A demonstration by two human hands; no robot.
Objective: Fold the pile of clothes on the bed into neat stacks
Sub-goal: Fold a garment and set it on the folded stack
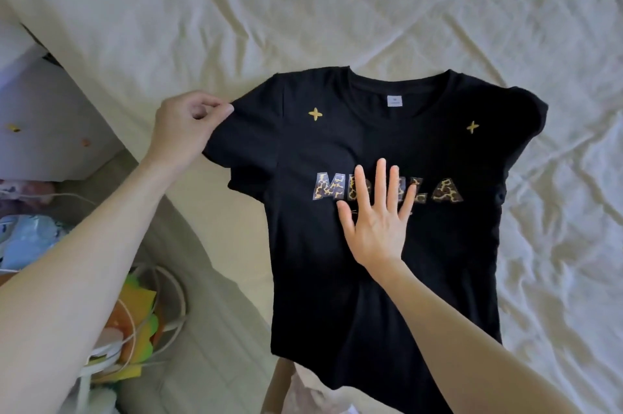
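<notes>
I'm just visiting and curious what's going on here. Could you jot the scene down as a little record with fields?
garment: black T-shirt, spread face up
surface: bed sheet, cream and wrinkled
left hand: pinches the shirt's left sleeve edge
right hand: lies flat, fingers spread, on the chest lettering
folding: not yet begun
beside bed: colourful clutter on the floor

I see a black T-shirt (387, 150) lying front up on the bed (303, 9), its hem hanging over the near edge. My left hand (188, 123) pinches the tip of the sleeve that points to the bed's left edge. My right hand (377, 211) lies flat with spread fingers on the chest, covering part of the leopard-print lettering (441, 192).
</notes>
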